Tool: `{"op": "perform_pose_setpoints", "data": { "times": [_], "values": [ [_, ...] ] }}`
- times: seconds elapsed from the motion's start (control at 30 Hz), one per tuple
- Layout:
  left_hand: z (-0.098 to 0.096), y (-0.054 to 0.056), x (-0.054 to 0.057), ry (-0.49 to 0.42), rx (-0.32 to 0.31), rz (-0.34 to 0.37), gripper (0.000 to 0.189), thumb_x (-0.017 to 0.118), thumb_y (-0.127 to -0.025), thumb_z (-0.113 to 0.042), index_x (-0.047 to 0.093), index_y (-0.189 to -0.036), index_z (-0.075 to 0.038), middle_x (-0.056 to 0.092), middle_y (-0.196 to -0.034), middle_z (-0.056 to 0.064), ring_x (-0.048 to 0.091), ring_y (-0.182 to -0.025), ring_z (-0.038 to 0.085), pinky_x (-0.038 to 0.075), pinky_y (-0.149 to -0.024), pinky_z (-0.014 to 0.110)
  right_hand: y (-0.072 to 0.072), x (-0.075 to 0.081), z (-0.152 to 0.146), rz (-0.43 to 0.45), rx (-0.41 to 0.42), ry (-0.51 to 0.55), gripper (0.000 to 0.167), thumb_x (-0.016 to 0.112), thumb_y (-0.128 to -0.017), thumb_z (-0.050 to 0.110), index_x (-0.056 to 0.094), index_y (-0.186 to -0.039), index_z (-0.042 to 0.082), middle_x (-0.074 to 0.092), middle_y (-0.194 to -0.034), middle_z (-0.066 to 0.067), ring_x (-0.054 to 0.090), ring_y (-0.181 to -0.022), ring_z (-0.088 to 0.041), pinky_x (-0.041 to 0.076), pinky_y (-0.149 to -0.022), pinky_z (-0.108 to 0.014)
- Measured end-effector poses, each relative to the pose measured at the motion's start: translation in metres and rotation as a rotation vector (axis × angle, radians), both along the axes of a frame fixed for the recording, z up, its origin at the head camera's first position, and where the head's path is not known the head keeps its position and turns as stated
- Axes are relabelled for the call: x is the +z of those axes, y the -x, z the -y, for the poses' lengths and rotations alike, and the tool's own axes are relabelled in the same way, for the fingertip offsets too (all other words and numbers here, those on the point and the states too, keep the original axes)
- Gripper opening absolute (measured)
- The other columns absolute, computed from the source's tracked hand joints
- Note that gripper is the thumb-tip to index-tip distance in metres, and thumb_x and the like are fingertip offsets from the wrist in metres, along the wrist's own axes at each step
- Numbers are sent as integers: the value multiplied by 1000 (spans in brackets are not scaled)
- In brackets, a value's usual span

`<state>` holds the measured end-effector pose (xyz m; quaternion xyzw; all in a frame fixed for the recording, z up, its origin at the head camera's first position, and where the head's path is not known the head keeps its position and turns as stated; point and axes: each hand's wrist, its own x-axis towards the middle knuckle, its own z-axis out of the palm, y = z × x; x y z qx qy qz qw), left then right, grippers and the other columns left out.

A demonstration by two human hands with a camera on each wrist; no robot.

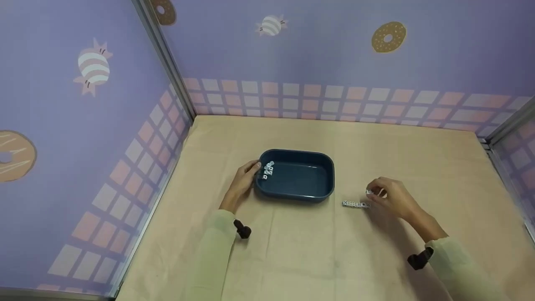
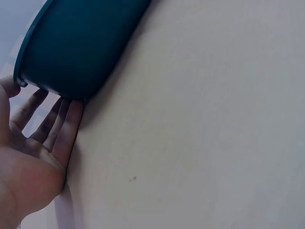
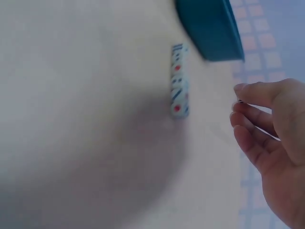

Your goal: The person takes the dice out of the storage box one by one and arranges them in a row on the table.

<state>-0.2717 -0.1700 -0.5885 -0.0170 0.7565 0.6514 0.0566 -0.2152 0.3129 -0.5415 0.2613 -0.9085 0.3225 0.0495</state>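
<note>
A dark blue rectangular dish (image 1: 299, 179) sits on the table, with several small white dice (image 1: 268, 170) bunched at its left end. My left hand (image 1: 243, 180) grips the dish's left end, thumb at the rim and fingers against the outer wall, as the left wrist view also shows. To the right of the dish, a straight row of dice (image 1: 355, 204) lies on the cloth; red and blue marks show on them in the right wrist view. Just above the row's right end, my right hand (image 1: 395, 198) pinches a single die (image 1: 369, 192) between thumb and index finger, mostly hidden by the fingertips.
A beige cloth (image 1: 301, 251) covers the table. Purple panels (image 1: 317, 50) with sweets and doughnut pictures stand at the back and both sides, joined by metal posts (image 1: 171, 62). Dark wrist cameras (image 1: 243, 230) sit at both sleeve cuffs.
</note>
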Motion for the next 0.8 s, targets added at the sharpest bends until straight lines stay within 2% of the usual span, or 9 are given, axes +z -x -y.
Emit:
{"op": "perform_pose_setpoints", "data": {
  "times": [0.23,0.43,0.8],
  "values": [
    [-1,-1,-1,-5,12,10,51,57,-111,-43,59,-151,-11,60,-149,11,58,-136,29,44,-114,49,-8,-22,-23,92,-70,-50,14,83,-89,-4,77,-99,4,68,-88,0,61,-79,-14,54,-69,-28],
    [-1,-1,-1,-3,6,1,52,56,-111,-42,58,-152,-10,60,-150,13,57,-137,30,43,-115,49,-17,-31,-24,175,-95,-77,13,81,-92,-1,76,-102,5,68,-91,0,60,-81,-15,51,-70,-28],
    [0,-1,-2,0,2,-17,53,57,-111,-43,59,-152,-10,59,-151,13,54,-140,30,42,-116,50,-19,-40,-12,155,-87,-55,14,82,-91,-1,77,-102,6,66,-91,1,58,-80,-14,50,-69,-28]
  ]
}}
